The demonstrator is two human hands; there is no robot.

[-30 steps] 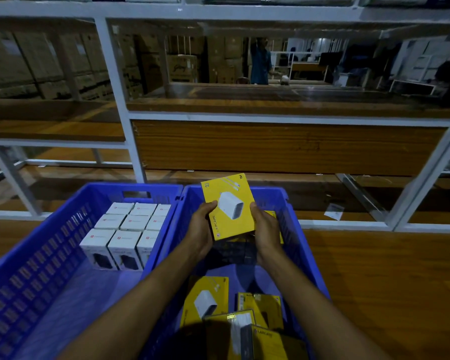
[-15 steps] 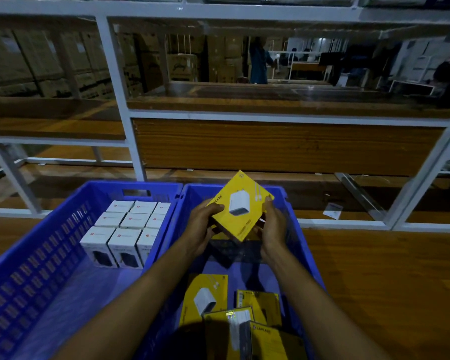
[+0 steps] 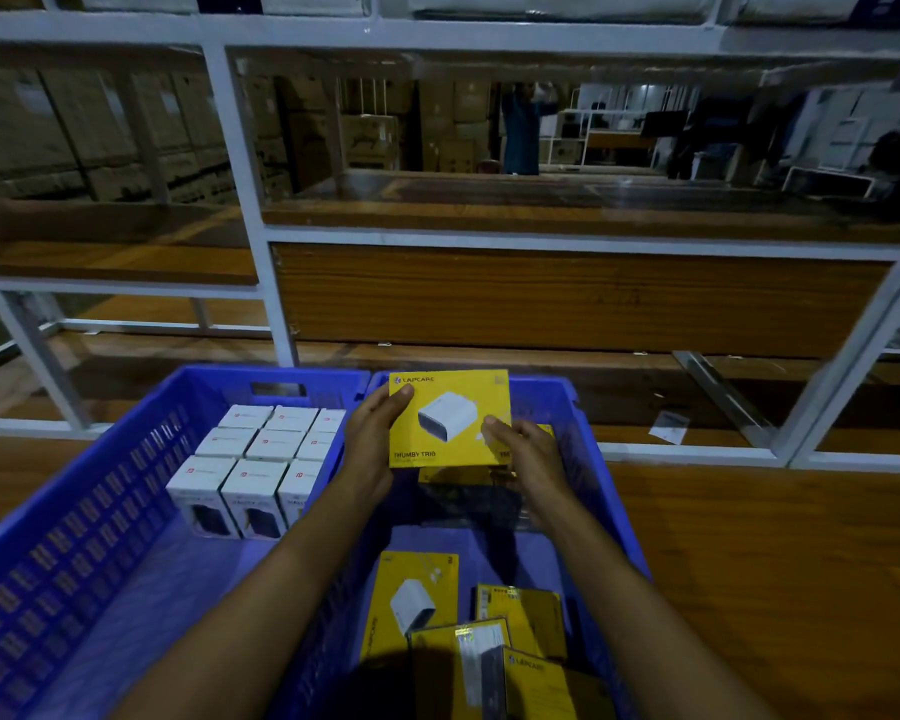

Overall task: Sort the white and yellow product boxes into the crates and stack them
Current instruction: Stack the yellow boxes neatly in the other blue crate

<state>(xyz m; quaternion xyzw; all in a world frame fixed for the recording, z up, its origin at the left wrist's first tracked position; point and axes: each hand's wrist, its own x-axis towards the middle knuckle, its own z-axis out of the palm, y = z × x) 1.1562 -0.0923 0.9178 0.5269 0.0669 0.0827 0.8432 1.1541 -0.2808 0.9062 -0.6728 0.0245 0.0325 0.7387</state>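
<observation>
Now, head view: the yellow box [image 3: 448,418] is held square, logo upright; half a second ago it was tilted corner-up. Judged ready to lay on the yellow stack [image 3: 458,475] at the far end of the right crate [image 3: 583,407]. The left hand [image 3: 372,444] grips its left edge and the right hand [image 3: 526,459] pinches its right edge. Count: nine white boxes [image 3: 261,449] in the left crate [image 3: 74,511]; at least four loose yellow boxes [image 3: 411,605] at the near end.

A white metal rack [image 3: 240,148] held wooden shelf boards [image 3: 567,298], with stacked cardboard cartons [image 3: 74,137] and a distant person [image 3: 520,127] behind.
</observation>
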